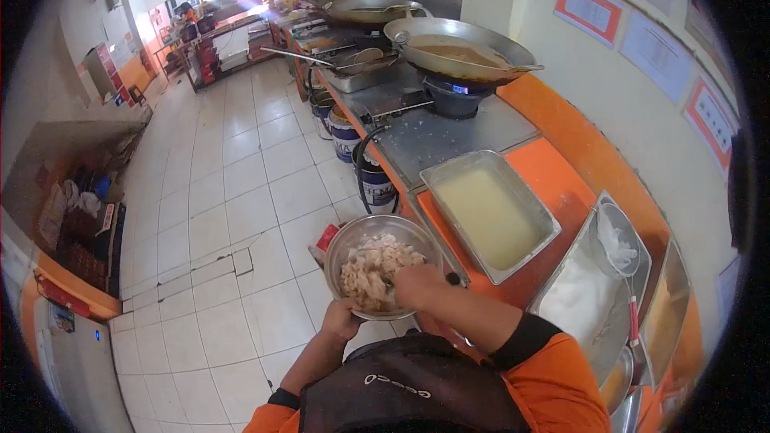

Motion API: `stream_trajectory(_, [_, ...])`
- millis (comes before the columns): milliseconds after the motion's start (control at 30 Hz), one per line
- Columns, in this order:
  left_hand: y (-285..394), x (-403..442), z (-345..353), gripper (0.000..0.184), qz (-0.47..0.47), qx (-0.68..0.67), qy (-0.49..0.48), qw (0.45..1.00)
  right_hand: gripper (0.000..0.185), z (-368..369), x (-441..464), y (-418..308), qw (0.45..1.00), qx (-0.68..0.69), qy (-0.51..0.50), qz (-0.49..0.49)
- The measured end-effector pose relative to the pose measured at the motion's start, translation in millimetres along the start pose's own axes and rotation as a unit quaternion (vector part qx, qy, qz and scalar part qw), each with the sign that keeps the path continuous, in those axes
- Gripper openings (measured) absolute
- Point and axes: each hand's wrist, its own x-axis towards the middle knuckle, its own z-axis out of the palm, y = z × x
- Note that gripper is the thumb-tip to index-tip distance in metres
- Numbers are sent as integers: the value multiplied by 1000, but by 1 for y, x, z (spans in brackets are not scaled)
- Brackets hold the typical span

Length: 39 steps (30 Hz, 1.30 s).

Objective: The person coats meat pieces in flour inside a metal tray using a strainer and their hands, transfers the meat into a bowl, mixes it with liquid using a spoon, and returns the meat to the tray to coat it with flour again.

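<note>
A steel mixing bowl [429, 240] sits in front of my apron, holding pale, lumpy food that looks like coated raw meat [377, 265]. My left hand [343, 319] grips the near left rim. Inside the bowl on the right is my right hand [419, 287], its fingers curled down at the food. What those fingers hold, if anything, is hidden. Right of the bowl, a rectangular metal pan [491, 216] of cloudy yellowish liquid rests on the orange counter.
A tray of white powder [573, 297] with a strainer [616, 244] in it stands at the right. Farther up the counter, a large wok [461, 48] sits on a burner [455, 98]. Several buckets [375, 180] stand on the tiled floor [216, 216] beside the counter.
</note>
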Motion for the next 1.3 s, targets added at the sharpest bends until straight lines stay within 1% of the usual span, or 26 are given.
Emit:
stream_trajectory(33, [3, 2, -3, 49, -12, -29, -17, 999, 27, -11, -5, 6, 1000, 4, -7, 9])
stream_trajectory(100, [9, -4, 13, 50, 35, -27, 3, 999, 27, -45, -20, 15, 999, 10, -27, 25])
stream_trajectory(133, [9, -7, 19, 51, 57, -29, 14, 998, 28, -39, -14, 14, 999, 20, -15, 24])
stream_trajectory(233, [12, 1, 6, 49, 51, 20, -18, 998, 28, 0, 19, 12, 999, 41, 18, 26])
stream_trajectory(267, [13, -1, 7, 46, 45, 25, -13, 999, 28, 14, 27, 11, 998, 42, 27, 29])
stream_trajectory(333, [13, -8, 9, 40, 32, 34, -1, 999, 28, 9, 28, 12, 997, 43, 39, 42])
stream_trajectory(367, [10, -8, 1, 36, 91, 257, -16, 962, 28, -12, 21, 14, 997, 43, 41, 51])
stream_trajectory(400, [6, -7, -11, 33, 146, 466, -30, 872, 28, -28, 15, 14, 996, 43, 43, 59])
stream_trajectory(433, [2, -5, -21, 30, 192, 650, -42, 734, 28, -34, 13, 12, 996, 49, 53, 45])
stream_trajectory(500, [-2, -1, -30, 25, 197, 669, -40, 715, 28, -41, 11, 8, 995, 61, 71, 17])
stream_trajectory(533, [-5, 1, -32, 23, 199, 678, -39, 707, 28, -34, 13, 2, 997, 47, 57, 11])
stream_trajectory(600, [6, -11, -12, 22, 219, 702, -31, 677, 28, -6, 22, -14, 999, 19, 30, -4])
stream_trajectory(633, [8, -16, -5, 21, 227, 714, -26, 662, 28, 6, 29, -11, 998, 39, 52, 17])
stream_trajectory(667, [2, -10, -13, 20, 197, 556, -26, 807, 29, 10, 38, -2, 997, 40, 55, 33])
stream_trajectory(700, [-4, -3, -21, 19, 160, 373, -23, 913, 29, 11, 47, 11, 996, 40, 59, 49])
stream_trajectory(767, [-4, -2, -30, 16, 163, 374, -15, 913, 28, -5, 43, 18, 994, 33, 69, 78])
stream_trajectory(800, [11, -15, -14, 15, 202, 558, -10, 805, 28, -28, 25, 15, 992, 25, 78, 92])
stream_trajectory(833, [19, -22, -6, 14, 230, 716, -3, 659, 27, -41, 16, 13, 991, 17, 85, 105])
stream_trajectory(933, [16, -22, -7, 11, 253, 712, -1, 655, 25, -36, 36, 21, 992, -5, 90, 93])
stream_trajectory(1033, [14, -17, -10, 13, 223, 729, 2, 647, 22, 13, 74, 16, 990, -37, 128, -36])
stream_trajectory(1133, [12, -13, -27, 18, 195, 795, 7, 575, 21, 23, 60, 5, 973, -72, 164, -147])
stream_trajectory(1167, [12, -12, -24, 19, 195, 658, 13, 727, 20, 17, 46, -2, 975, -67, 149, -150])
stream_trajectory(1200, [10, -10, -17, 20, 185, 493, 20, 850, 20, 8, 25, -9, 977, -64, 132, -153])
stream_trajectory(1267, [-2, -1, -33, 21, 171, 339, 24, 925, 19, 16, 12, -12, 984, -62, 82, -145])
stream_trajectory(1300, [-14, 19, -68, 21, 175, 373, 21, 911, 18, 31, 12, -12, 988, -63, 52, -134])
